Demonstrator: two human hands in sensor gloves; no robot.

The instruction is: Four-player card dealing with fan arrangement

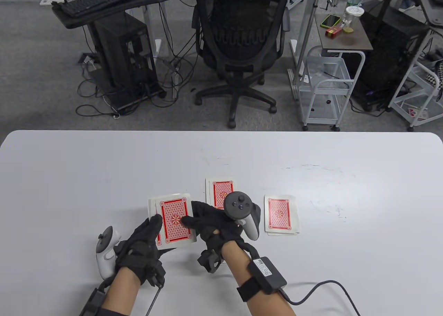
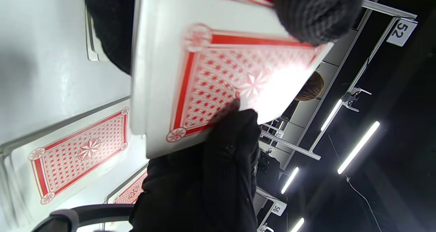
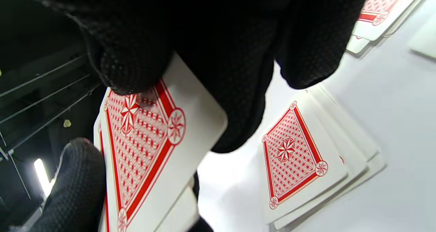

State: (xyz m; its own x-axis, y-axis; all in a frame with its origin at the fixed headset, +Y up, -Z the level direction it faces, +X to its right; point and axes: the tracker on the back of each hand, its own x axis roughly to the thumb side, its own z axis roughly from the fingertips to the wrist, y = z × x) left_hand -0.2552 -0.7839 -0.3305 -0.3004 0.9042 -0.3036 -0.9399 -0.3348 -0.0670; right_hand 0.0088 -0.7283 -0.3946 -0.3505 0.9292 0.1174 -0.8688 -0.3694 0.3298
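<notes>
Table view, lower centre: L hand (image 1: 143, 238) grips red-backed card deck (image 1: 174, 221); R hand (image 1: 214, 222) pinches top card. Slide one card off cleanly; drop onto pile w/ fan offset.

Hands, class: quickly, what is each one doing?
Left hand: grips the deck.
Right hand: pinches the deck's top card.

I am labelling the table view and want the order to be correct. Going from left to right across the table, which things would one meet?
Left hand → held deck of cards → right hand → pile of cards on the right. The middle pile behind the right hand overlaps it, so I leave it out.
</notes>
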